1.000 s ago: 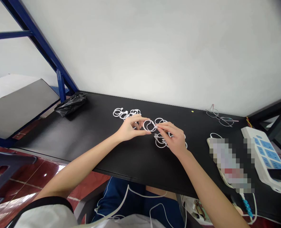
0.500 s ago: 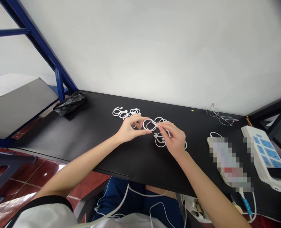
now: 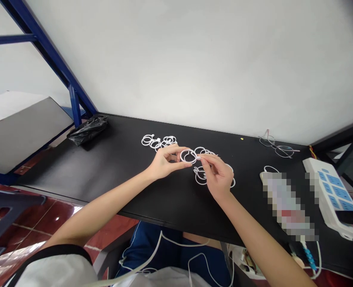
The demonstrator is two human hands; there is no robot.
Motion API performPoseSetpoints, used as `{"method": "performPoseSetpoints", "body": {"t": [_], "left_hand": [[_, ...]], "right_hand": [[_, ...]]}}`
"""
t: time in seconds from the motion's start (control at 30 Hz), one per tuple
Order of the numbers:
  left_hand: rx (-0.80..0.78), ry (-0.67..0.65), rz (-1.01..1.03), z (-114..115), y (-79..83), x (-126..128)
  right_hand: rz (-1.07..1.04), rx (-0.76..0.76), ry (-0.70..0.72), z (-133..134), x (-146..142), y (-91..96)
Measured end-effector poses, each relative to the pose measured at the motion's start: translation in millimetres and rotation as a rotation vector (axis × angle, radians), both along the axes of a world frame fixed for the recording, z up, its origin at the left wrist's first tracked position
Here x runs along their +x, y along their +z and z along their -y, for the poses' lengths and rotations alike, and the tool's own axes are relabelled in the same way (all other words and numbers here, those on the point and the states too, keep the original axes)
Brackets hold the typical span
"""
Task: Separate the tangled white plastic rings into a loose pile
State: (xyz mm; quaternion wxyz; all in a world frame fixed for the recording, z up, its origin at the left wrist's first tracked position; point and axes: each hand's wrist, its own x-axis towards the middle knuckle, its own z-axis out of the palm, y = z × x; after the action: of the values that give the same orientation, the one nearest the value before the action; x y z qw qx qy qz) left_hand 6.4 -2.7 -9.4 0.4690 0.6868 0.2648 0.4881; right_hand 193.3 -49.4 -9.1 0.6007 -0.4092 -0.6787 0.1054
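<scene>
Both hands hold one white plastic ring (image 3: 189, 156) just above the black table (image 3: 119, 175). My left hand (image 3: 164, 162) pinches its left side between thumb and fingers. My right hand (image 3: 216, 173) pinches its right side, where the ring has a small clasp. A cluster of white rings (image 3: 159, 142) lies behind my left hand. Another heap of rings (image 3: 201, 175) lies under and beside my right hand, partly hidden by it.
A crumpled black bag (image 3: 87, 130) lies at the table's far left corner. Eyeglasses (image 3: 276, 147) rest near the wall at the right. A white power strip (image 3: 332, 195) and a blurred-out object (image 3: 287, 207) sit at the right edge. Blue steel frame (image 3: 57, 67) rises at left.
The hands have lifted the ring slightly and my right fingers have shifted their pinch on its clasp. Everything else on the table stays put.
</scene>
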Motion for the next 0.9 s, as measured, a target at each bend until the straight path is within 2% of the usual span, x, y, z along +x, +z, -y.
{"method": "performPoseSetpoints", "body": {"t": [0.23,0.47,0.67,0.9], "left_hand": [[0.024,0.026,-0.036,-0.4,0.1,-0.2],[-0.018,0.008,-0.083,-1.0,1.1,-1.7],[0.044,0.024,-0.185,-2.5,-0.9,-4.8],[0.057,0.022,-0.203,-2.9,-2.2,-3.7]], "right_hand": [[0.006,-0.023,0.000,-0.8,1.2,-1.9],[0.022,-0.008,0.030,-2.9,4.0,-4.6],[0.055,-0.054,0.041,-3.4,5.2,-5.0],[0.051,-0.080,0.049,-3.9,6.5,-5.7]]}}
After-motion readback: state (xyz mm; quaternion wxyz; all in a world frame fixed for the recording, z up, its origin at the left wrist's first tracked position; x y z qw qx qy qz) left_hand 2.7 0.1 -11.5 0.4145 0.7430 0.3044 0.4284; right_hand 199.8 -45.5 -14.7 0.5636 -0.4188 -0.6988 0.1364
